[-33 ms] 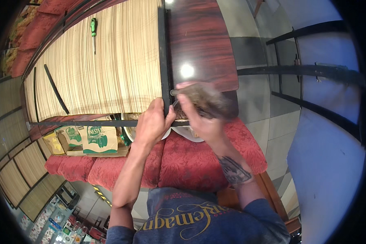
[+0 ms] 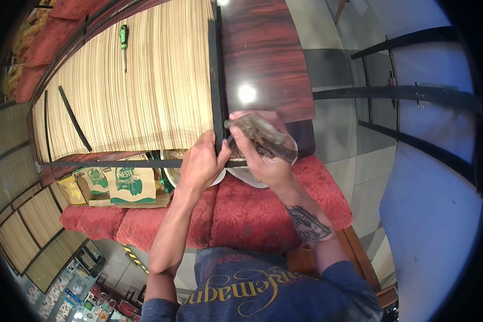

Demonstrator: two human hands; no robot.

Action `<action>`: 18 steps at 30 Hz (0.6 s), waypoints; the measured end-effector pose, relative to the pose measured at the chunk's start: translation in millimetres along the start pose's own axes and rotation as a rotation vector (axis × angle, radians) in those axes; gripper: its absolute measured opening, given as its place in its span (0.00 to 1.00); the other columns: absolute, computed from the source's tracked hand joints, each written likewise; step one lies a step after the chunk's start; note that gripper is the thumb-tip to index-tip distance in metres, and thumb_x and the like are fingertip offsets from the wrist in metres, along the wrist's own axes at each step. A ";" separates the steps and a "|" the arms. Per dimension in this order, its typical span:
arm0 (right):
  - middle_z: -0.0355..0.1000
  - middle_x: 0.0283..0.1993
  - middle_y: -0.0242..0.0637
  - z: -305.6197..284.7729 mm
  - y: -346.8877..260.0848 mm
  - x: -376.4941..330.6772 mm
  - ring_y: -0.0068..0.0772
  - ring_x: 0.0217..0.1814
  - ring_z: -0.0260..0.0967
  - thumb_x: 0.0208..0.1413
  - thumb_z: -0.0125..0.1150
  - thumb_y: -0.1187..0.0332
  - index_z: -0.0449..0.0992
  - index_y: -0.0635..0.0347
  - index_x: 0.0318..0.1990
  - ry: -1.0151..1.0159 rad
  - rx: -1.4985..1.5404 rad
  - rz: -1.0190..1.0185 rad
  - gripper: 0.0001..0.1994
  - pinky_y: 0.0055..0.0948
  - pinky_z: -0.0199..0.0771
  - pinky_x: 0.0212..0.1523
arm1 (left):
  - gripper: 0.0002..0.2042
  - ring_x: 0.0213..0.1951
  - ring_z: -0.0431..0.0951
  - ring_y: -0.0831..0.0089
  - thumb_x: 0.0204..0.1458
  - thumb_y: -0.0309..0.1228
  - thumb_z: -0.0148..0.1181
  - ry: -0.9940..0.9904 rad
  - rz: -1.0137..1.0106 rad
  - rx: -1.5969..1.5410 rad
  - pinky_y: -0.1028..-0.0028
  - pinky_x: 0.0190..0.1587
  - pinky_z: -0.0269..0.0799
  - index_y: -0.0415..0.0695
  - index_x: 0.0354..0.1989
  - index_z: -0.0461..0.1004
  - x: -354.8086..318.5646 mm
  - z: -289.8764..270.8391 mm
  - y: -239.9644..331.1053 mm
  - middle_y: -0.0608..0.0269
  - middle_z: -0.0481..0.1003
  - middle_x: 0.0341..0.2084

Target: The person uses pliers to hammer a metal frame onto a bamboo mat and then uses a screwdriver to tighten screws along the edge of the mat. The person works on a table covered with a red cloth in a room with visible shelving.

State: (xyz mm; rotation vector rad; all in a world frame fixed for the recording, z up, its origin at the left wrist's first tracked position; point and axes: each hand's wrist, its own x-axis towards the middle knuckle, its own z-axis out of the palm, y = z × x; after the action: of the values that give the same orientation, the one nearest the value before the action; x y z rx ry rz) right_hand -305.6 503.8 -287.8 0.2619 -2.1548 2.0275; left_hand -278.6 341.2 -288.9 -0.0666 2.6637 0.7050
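My left hand (image 2: 197,161) presses on the corner of a black-edged frame (image 2: 218,80), its fingers curled over the bar and thumb against the side. Whether it pinches something small there is hidden. My right hand (image 2: 271,169) is wrapped round a rough grey-brown chunk (image 2: 260,134), like stone or weathered wood. The chunk's left end is close beside the frame's dark bar, just right of my left thumb. The frame holds a panel of thin pale slats (image 2: 161,80). On the slats lies a green-handled screwdriver (image 2: 124,40).
Under the frame is a dark red wood-grain table (image 2: 268,53). A loose black strip (image 2: 74,118) rests on the panel's left part. Toward me stand a red patterned bench (image 2: 166,222), an open cardboard box (image 2: 126,203) and a white round dish (image 2: 257,181).
The chunk in my right hand, blurred before, now shows more sharply and has shifted slightly. My left hand stays at the frame corner.
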 end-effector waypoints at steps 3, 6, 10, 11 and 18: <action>0.76 0.49 0.37 -10.1 -10.4 7.4 0.32 0.49 0.77 0.52 0.70 0.78 0.79 0.61 0.52 0.046 0.047 -0.034 0.18 0.30 0.79 0.45 | 0.16 0.34 0.79 0.35 0.61 0.41 0.56 0.080 0.080 -0.086 0.47 0.37 0.75 0.37 0.37 0.67 -8.1 6.9 -9.8 0.37 0.76 0.31; 0.76 0.49 0.36 -23.0 -31.2 14.2 0.34 0.48 0.77 0.50 0.72 0.79 0.78 0.60 0.52 0.113 -0.052 -0.157 0.20 0.31 0.80 0.43 | 0.16 0.33 0.79 0.36 0.61 0.40 0.57 -0.026 -0.058 -0.037 0.46 0.37 0.75 0.37 0.37 0.68 -3.4 0.6 -6.5 0.36 0.76 0.32; 0.77 0.48 0.39 -1.8 2.4 4.1 0.37 0.46 0.78 0.51 0.71 0.79 0.79 0.56 0.53 0.002 -0.063 -0.082 0.20 0.32 0.79 0.45 | 0.15 0.34 0.79 0.37 0.61 0.40 0.57 0.019 0.025 -0.040 0.46 0.36 0.75 0.37 0.37 0.68 -3.7 2.1 -0.3 0.36 0.76 0.32; 0.77 0.49 0.38 -0.8 0.2 -0.7 0.37 0.47 0.77 0.50 0.71 0.80 0.79 0.58 0.53 -0.018 -0.076 -0.038 0.20 0.32 0.79 0.46 | 0.15 0.34 0.80 0.37 0.61 0.40 0.57 0.038 0.049 -0.033 0.46 0.36 0.75 0.37 0.37 0.68 -5.2 8.4 -6.1 0.35 0.76 0.32; 0.76 0.51 0.39 -7.2 -6.8 6.8 0.39 0.50 0.77 0.49 0.71 0.80 0.78 0.62 0.53 -0.054 -0.088 -0.064 0.21 0.33 0.79 0.47 | 0.16 0.33 0.79 0.35 0.61 0.40 0.57 0.021 0.009 -0.035 0.48 0.35 0.77 0.36 0.37 0.67 9.9 1.0 -3.6 0.35 0.77 0.31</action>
State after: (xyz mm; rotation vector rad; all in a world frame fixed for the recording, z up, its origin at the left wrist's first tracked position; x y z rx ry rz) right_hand -310.5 510.5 -279.2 0.3726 -2.2314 1.9068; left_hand -286.8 339.0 -295.0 -0.0721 2.6735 0.7577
